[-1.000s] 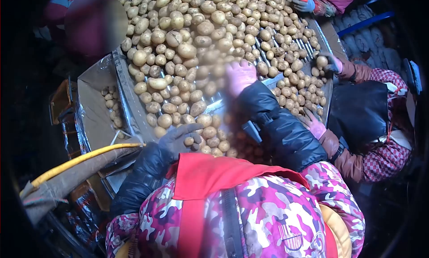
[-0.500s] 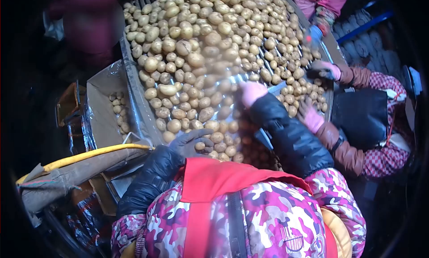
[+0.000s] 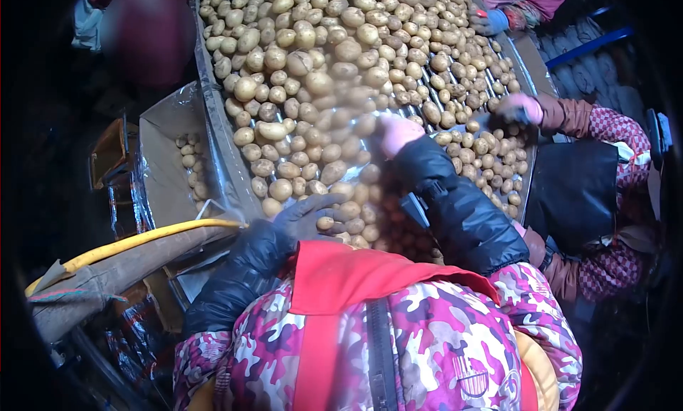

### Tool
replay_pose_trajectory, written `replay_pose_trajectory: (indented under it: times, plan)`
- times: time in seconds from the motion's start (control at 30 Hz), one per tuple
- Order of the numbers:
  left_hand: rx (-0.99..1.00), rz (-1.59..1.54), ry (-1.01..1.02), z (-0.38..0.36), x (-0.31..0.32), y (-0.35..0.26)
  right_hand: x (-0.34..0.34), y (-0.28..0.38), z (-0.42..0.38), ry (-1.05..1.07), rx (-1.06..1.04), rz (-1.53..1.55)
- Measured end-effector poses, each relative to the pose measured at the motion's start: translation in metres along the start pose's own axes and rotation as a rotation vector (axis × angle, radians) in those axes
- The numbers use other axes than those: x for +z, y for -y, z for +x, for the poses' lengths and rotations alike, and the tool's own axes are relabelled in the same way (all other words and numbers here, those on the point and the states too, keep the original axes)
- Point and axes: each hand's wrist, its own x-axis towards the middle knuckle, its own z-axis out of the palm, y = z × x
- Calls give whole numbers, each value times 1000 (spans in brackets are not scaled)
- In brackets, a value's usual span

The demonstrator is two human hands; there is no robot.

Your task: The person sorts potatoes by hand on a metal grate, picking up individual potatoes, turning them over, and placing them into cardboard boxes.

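Observation:
Many potatoes (image 3: 306, 34) cover the slatted sorting table (image 3: 206, 77) in front of me. My left hand (image 3: 304, 216), in a grey glove, rests at the near edge of the potatoes with its fingers stretched out. A small potato (image 3: 325, 223) lies close against its fingers. Farther forward and to the right, my right hand (image 3: 400, 135), in a pink glove, reaches over the middle of the table. Its fingers are blurred and partly out of sight, so what they touch cannot be made out.
A yellow-edged pipe or padded bar (image 3: 142, 242) runs along the left. Beyond it stands a bin (image 3: 167, 137) with some potatoes inside. At right a co-worker's gloved hand (image 3: 519, 109) is over the potatoes. Another co-worker's hand (image 3: 491, 21) rests at the far edge.
The right co-worker's nearer hand has drawn back from the potatoes towards the table edge. The far co-worker's hand has moved up and left. My own hands have shifted only slightly.

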Motion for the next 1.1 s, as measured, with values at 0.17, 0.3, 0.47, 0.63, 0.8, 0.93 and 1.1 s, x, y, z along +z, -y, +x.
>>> replay_pose_trajectory:
  times: [0.17, 0.3, 0.47, 0.63, 0.8, 0.93, 1.1]
  plan:
    - [-60, -154, -81, 2, 17, -12, 11, 15, -58, -88, -264, 226]
    - [-188, -199, -390, -3, 13, -6, 24, 38, -60, -186, -753, 110]
    - [-1, 6, -287, -17, 27, -10, 2, 71, 55, -473, -621, -43]
    - [-80, -138, -152, -16, 32, -23, -7, 81, 136, -429, -501, -292]
    - [-119, 155, -52, -1, 7, -18, -28, -18, 127, -633, -328, -460]
    - [-143, -26, 3, 8, -22, -5, -30, -120, 94, -415, -107, -290]
    - [-72, 7, -31, -1, -6, -10, 66, -126, 5, -534, 25, -304]
